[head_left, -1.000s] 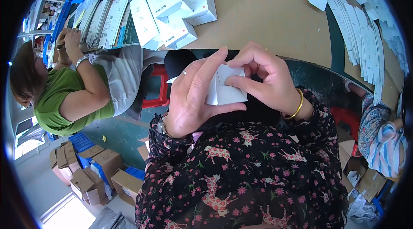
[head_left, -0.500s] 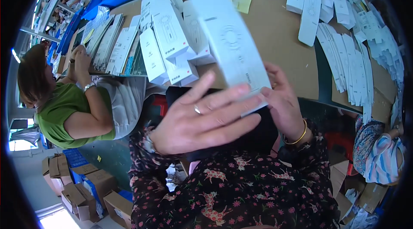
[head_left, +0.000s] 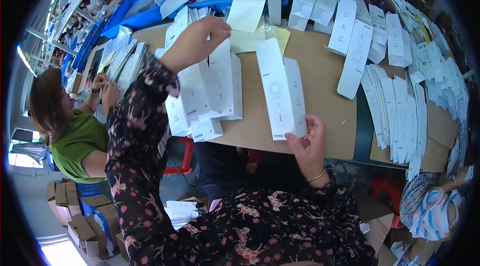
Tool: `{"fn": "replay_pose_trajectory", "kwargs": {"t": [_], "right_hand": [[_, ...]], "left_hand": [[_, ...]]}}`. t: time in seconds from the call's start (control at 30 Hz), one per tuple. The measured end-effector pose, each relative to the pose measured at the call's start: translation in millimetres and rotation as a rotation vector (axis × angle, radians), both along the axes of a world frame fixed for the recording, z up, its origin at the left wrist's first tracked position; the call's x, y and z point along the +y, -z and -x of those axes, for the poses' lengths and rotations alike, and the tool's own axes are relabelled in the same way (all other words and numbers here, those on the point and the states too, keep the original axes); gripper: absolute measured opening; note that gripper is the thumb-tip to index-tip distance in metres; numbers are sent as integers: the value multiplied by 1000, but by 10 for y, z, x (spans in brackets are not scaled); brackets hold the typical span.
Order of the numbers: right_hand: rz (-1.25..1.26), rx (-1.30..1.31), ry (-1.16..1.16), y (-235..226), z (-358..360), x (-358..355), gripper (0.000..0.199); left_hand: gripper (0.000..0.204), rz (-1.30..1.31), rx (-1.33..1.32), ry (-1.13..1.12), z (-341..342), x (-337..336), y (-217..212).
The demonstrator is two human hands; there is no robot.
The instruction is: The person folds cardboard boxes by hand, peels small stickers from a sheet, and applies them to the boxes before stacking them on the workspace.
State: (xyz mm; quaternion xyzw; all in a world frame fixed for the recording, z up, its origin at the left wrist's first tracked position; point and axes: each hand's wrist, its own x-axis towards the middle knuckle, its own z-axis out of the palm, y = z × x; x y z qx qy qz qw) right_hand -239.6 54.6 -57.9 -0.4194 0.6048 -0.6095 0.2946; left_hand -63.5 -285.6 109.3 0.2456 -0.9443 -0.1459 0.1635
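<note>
My right hand [head_left: 309, 148] grips the lower end of a long white carton [head_left: 278, 93] between thumb and fingers. The carton is opened into a box shape, with its front and right side showing and a flap standing at its far end. Over the group of white cartons [head_left: 220, 86] at the left, my left hand [head_left: 197, 41] reaches forward with its fingers curled together near the pale yellow sheets [head_left: 246, 16]. Whether anything is between those fingertips is hidden. My left forearm covers part of the tabletop.
More cartons [head_left: 345, 26] stand at the back right, with flat carton blanks [head_left: 397, 111] fanned out in front. A blue tray [head_left: 130, 11] lies far left. A person in green [head_left: 80, 141] works at the left; another person's striped cloth [head_left: 437, 211] shows at the right.
My left hand has left the carton and swung forward and left over the standing cartons. The carton in my right hand has gone from flat to box-shaped and sits lower on the table.
</note>
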Motion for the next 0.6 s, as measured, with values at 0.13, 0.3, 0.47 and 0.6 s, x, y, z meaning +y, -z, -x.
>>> {"fn": "replay_pose_trajectory", "kwargs": {"t": [0.13,0.3,0.47,0.6], "right_hand": [[5,224,52,-33,43,-8,63],[50,262,101,-50,62,-42,60],[82,279,107,-87,93,-41,57],[61,302,122,-87,58,-31,56]], "left_hand": [[34,244,-220,17,615,-486,351],[42,137,-445,-103,1282,-703,568],[45,135,-585,-59,1479,-957,895],[45,215,-636,-24,1401,-1110,870]]}}
